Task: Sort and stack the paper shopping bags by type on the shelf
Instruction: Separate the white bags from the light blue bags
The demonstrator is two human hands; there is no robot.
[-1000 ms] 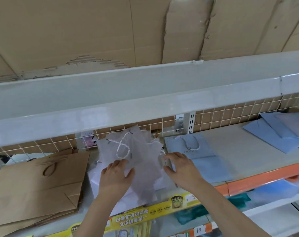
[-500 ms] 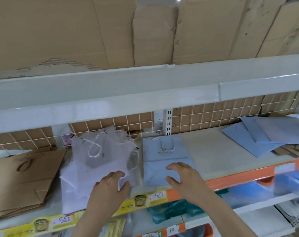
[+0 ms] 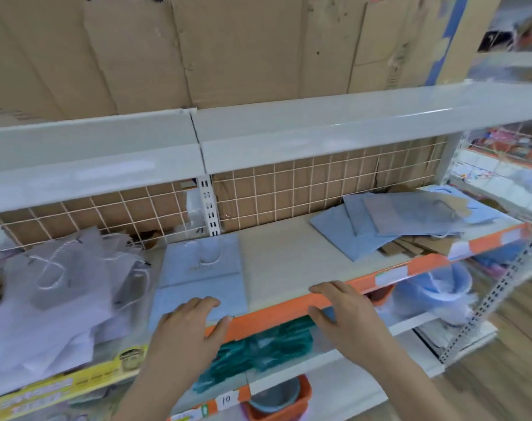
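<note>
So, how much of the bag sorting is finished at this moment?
Partly done. The white bags lie piled at the left, loosely, and one light blue bag lies flat beside them. In hand: nothing; the left hand rests on that bag's front edge, the right hand is open over the shelf edge. Left: the mixed blue and brown heap at the right.

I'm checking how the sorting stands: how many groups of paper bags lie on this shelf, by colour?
White rope-handled paper bags: 1 pile
Light blue paper bags: 2 groups, middle and right
Brown paper bags: 1 group, under the right blue ones
Total: 4 groups
</note>
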